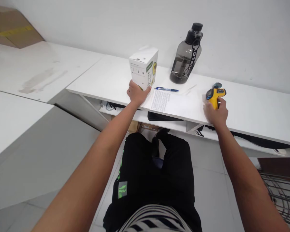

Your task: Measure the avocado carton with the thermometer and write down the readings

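Observation:
My left hand (137, 94) is closed round the lower part of a white carton (138, 72), which stands upright on the white desk with green print and avocado pictures on its side. At the right, my right hand (218, 112) grips the handle of a yellow and black infrared thermometer (212, 96), its small screen facing up and left. Between the hands lie a blue pen (166, 89) and a sheet of paper (160, 100) with handwriting on it. A small dark teal object (217, 85) sits just behind the thermometer; its kind is unclear.
Behind the pen stands a large grey water bottle (183, 61) with a black lid. A cardboard box (13, 27) rests on the desk at far left. Below the desktop (251, 106) runs a shelf (169, 122) holding dark items. A wire rack (282, 196) is at lower right.

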Available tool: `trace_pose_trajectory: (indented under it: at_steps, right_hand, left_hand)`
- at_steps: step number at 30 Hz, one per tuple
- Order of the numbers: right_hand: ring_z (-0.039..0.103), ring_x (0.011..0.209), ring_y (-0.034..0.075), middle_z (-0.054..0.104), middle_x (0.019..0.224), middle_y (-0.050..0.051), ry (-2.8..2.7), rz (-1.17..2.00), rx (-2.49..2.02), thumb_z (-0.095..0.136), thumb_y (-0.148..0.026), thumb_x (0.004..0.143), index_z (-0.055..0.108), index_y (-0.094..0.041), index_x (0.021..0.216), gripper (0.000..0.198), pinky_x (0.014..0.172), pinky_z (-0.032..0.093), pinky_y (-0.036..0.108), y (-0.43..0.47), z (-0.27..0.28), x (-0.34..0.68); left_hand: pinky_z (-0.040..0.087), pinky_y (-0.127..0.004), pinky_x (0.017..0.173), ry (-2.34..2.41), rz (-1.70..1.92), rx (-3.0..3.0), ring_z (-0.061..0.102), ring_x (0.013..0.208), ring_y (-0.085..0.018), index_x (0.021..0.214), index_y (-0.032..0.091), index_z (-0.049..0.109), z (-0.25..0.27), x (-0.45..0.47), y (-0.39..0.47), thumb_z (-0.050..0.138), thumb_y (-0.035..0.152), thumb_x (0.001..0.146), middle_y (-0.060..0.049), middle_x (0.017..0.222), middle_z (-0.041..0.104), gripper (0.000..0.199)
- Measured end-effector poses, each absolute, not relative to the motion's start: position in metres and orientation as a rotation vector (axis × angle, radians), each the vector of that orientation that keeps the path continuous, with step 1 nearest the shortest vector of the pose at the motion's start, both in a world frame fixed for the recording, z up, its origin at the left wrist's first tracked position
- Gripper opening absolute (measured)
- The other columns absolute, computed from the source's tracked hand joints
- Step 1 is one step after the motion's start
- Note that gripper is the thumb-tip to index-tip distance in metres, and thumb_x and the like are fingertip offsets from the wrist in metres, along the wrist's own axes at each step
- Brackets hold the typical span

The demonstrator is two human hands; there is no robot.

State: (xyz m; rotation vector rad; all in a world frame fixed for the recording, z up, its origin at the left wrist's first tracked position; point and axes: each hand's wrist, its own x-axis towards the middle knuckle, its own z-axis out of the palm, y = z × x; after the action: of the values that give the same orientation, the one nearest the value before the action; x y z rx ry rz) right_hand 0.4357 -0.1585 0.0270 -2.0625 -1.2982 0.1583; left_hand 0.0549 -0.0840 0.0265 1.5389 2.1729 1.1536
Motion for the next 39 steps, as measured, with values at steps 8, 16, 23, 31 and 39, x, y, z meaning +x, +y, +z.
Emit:
trace_pose_trajectory:
  at_steps: [8,16,23,31,39]
  right_hand:
    - [0.060,0.113,0.039,0.069,0.123,0.023,-1.473,-0.041,-2.118,0.055,-0.042,0.089,0.057,-0.010,0.141,0.061,0.101,0.046,0.055,-0.145,0.017,0.438]
    - [0.058,0.110,0.038,0.067,0.120,0.026,-1.522,-0.205,-2.143,0.053,-0.036,0.093,0.058,-0.003,0.140,0.057,0.098,0.044,0.050,-0.147,0.016,0.428]
    - [0.058,0.115,0.037,0.066,0.126,0.026,-1.487,-0.149,-2.207,0.050,-0.038,0.096,0.056,-0.006,0.143,0.057,0.095,0.046,0.046,-0.151,0.019,0.421]
    - [0.052,0.127,0.042,0.060,0.136,0.029,-1.451,-0.213,-2.225,0.047,-0.038,0.095,0.045,-0.005,0.150,0.064,0.107,0.039,0.060,-0.161,0.028,0.411]
    - [0.051,0.136,0.033,0.063,0.141,0.019,-2.047,-0.161,-1.778,0.040,-0.007,0.086,0.066,-0.016,0.133,0.054,0.118,0.034,0.055,-0.125,0.055,0.364]
  left_hand:
    - [0.032,-0.053,0.123,2.207,1.157,1.525,0.045,0.145,-0.040,0.152,0.014,0.031,0.032,0.058,-0.088,0.076,0.053,0.076,-0.023,0.153,0.049,0.096]
    - [0.035,-0.051,0.120,2.219,1.155,1.536,0.050,0.141,-0.040,0.149,0.006,0.033,0.038,0.058,-0.094,0.075,0.054,0.075,-0.026,0.149,0.053,0.098]
    - [0.030,-0.054,0.120,2.273,1.087,1.520,0.049,0.140,-0.042,0.143,0.009,0.037,0.040,0.059,-0.087,0.069,0.058,0.078,-0.026,0.147,0.054,0.087]
    - [0.032,-0.052,0.117,2.252,1.105,1.534,0.052,0.137,-0.041,0.140,0.014,0.039,0.040,0.059,-0.091,0.067,0.058,0.080,-0.024,0.143,0.058,0.079]
    - [0.028,-0.051,0.120,2.254,1.026,1.561,0.049,0.139,-0.042,0.144,0.006,0.036,0.036,0.057,-0.087,0.065,0.059,0.081,-0.028,0.143,0.056,0.088]
